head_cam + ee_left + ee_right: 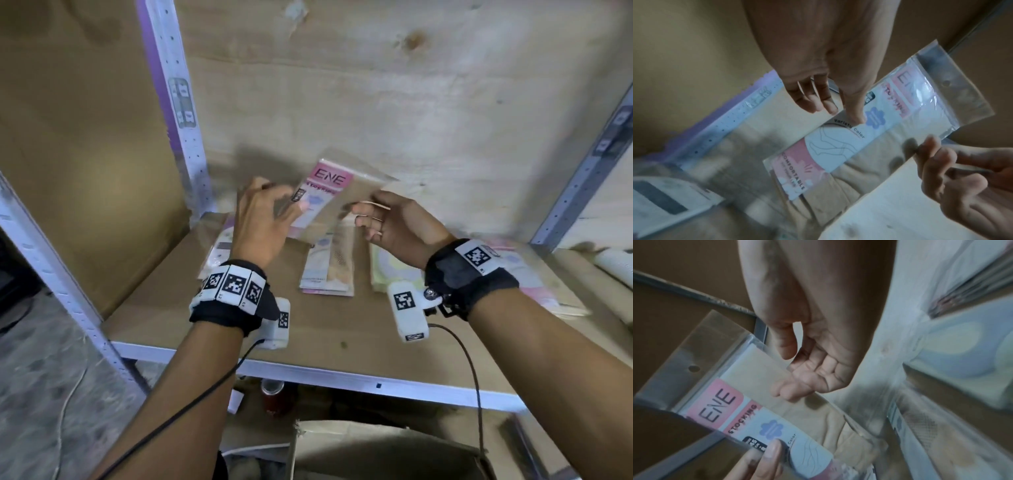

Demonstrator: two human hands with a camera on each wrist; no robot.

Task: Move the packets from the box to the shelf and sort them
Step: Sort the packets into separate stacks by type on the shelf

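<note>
Both hands held one packet (pixel 329 195) over the shelf (pixel 308 329): left hand (pixel 263 222) thumb pressed its front, right hand (pixel 390 222) pinched its edge.

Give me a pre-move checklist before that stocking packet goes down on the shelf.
1. Packet held: ok, the right hand pinches its edge and the left hand has a thumb on its front.
2. Label readable for sorting: ok, ENE STOCKING shows.
3. Matching pile: cannot tell, the piles on the shelf are blurred.
4. Packet off the shelf: ok, it is in the air above the piles.
5. Box contents left: cannot tell.
</note>
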